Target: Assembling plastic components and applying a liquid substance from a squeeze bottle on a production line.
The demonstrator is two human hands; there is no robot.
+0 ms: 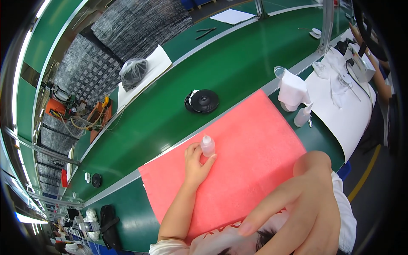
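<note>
A small translucent squeeze bottle (208, 146) stands upright on a pink cloth (250, 144). My left hand (196, 165) is closed around its lower part, thumb on the near side and fingers on the far side. Close to the camera at the lower right, my right hand (304, 204) is raised above the near edge of the cloth. Its thumb and fingers are stretched apart with nothing seen between them, though some fingertips are cut off by the frame's lower edge.
Beyond the cloth, a green conveyor belt (157, 114) carries a round black speaker-like part (204, 101). To the right stand a cup with white wipes (292, 90) and another squeeze bottle (302, 115). A black pouch (109, 227) lies at the lower left. Another person's arm (384, 91) shows at far right.
</note>
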